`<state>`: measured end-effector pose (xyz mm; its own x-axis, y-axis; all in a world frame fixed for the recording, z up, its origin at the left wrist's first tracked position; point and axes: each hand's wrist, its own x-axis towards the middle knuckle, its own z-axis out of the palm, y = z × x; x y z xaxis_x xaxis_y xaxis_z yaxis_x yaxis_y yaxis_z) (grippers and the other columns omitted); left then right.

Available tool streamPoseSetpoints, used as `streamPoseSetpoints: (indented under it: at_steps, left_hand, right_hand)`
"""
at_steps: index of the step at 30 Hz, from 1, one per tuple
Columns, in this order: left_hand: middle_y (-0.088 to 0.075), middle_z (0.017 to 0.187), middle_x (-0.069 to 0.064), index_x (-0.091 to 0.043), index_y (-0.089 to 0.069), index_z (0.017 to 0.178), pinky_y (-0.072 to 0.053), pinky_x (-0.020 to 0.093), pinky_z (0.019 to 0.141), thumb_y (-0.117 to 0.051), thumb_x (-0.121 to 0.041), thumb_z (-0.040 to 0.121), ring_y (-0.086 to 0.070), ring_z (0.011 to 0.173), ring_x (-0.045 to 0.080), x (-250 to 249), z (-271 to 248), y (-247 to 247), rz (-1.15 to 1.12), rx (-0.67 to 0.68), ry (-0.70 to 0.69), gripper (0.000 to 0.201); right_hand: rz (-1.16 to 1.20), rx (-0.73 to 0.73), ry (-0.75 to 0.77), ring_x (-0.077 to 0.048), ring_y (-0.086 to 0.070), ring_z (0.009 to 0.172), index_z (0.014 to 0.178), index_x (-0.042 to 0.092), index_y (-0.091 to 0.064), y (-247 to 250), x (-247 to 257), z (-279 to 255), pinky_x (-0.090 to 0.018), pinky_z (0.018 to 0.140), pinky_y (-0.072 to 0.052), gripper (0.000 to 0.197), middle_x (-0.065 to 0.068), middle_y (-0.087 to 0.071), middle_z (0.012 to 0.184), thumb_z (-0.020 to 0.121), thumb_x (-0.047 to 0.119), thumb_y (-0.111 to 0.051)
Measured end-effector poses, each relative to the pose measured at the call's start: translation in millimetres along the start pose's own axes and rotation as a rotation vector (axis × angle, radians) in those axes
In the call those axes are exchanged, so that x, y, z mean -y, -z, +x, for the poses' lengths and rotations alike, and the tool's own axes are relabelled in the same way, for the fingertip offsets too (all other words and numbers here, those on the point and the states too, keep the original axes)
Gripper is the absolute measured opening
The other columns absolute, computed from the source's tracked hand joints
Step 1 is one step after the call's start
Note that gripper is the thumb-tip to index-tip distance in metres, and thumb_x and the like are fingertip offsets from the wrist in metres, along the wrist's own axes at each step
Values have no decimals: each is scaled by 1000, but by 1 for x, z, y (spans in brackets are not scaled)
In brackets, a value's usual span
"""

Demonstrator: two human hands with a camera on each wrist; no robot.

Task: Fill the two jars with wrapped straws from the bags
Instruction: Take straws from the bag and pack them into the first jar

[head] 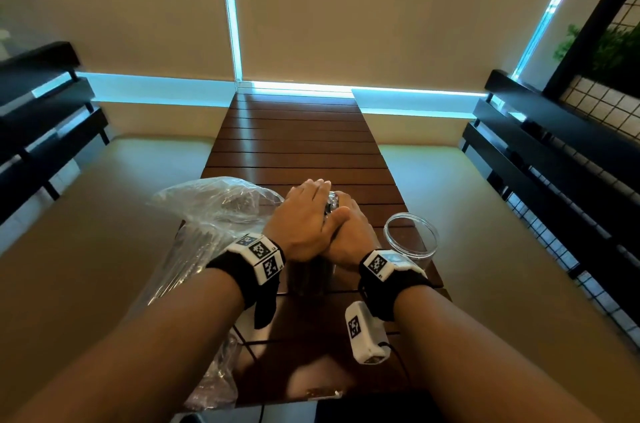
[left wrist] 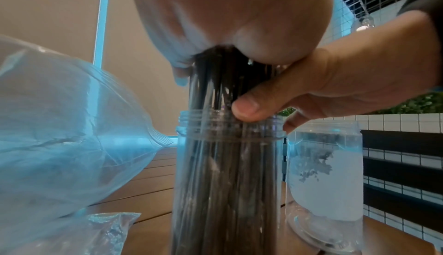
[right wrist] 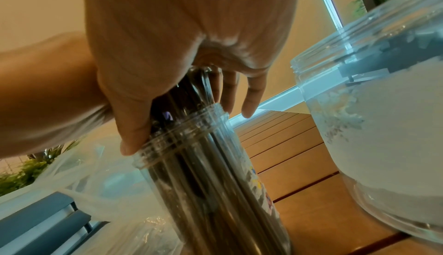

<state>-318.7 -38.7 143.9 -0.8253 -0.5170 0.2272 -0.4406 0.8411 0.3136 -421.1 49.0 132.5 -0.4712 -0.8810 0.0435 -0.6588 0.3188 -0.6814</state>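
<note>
A clear jar (left wrist: 227,183) packed with dark wrapped straws (left wrist: 215,80) stands on the wooden table (head: 294,145); the straw tops stick out above its threaded rim. My left hand (head: 304,215) lies flat on those tops, palm down, fingers straight. My right hand (head: 349,232) grips the bundle just above the rim, with its thumb (left wrist: 249,107) on the near side and its fingers (right wrist: 249,98) round the far side. A second clear jar (head: 410,235) stands empty just to the right. A crumpled clear plastic bag (head: 207,211) lies to the left of the full jar.
The slatted table is narrow and runs away from me. Cushioned benches with dark slatted backs (head: 554,145) flank it on both sides. Another flattened bag (head: 211,384) hangs over the table's near left edge. A wrist camera unit (head: 363,332) dangles below my right wrist.
</note>
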Motion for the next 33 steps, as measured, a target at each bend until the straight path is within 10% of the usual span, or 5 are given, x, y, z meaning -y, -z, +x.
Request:
streamPoseSetpoints:
  at_steps: [7, 12, 16, 23, 33]
  left_hand:
    - [6, 165, 0, -20, -1, 158, -12, 41, 122, -27, -75, 90, -3, 151, 16, 15, -15, 33, -237, 109, 87, 91]
    - [-22, 162, 10, -11, -20, 156, -21, 37, 119, -29, -40, 105, -22, 149, 23, 8, -15, 51, -272, 86, 174, 59]
    - [-70, 113, 12, -14, -65, 122, -49, 40, 94, -42, -18, 98, -63, 108, 33, 11, -5, 46, -273, 80, 251, 34]
    - [-75, 90, -1, -21, -75, 105, -57, 37, 85, -52, -22, 94, -68, 88, 16, 16, -1, 40, -414, 1, 310, 25]
    - [-73, 87, 8, -12, -73, 89, -51, 35, 81, -50, -23, 96, -66, 89, 28, 17, 7, 40, -321, -40, 295, 27]
  right_hand:
    - [-95, -40, -19, -29, -40, 135, 153, 21, -15, 1, 9, 0, -41, 103, -46, 126, -7, -31, 149, 56, 52, -88]
    - [-342, -231, 253, -31, -21, 147, 155, 19, -18, 2, 38, 1, -49, 117, -27, 101, -14, -23, 159, 73, 57, -62]
    - [-461, -106, 212, -33, -24, 145, 152, 20, -26, -4, 43, 11, -48, 115, -26, 78, -13, -28, 157, 86, 49, -55]
    - [-516, -190, 258, -29, -56, 108, 121, 17, -56, -19, 30, 17, -42, 90, -46, 44, -6, -58, 119, 87, 45, -49]
    - [-557, -146, 211, -33, -53, 111, 123, 14, -53, -12, 38, 27, -42, 88, -46, 48, -10, -55, 123, 84, 42, -59]
